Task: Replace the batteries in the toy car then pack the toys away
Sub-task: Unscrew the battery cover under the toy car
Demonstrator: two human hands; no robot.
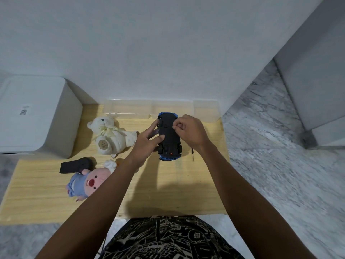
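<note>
A blue toy car lies upside down on the wooden table, its black underside up. My left hand grips the car's left side, thumb across the underside. My right hand has its fingers curled at the car's far right edge and pinches something small on the underside; what it is cannot be made out. A thin dark screwdriver lies on the table just right of the car, partly hidden by my right wrist.
A clear plastic box stands against the wall behind the car. A white teddy bear, a black remote control and a pink-and-blue plush lie to the left. A white appliance fills the far left.
</note>
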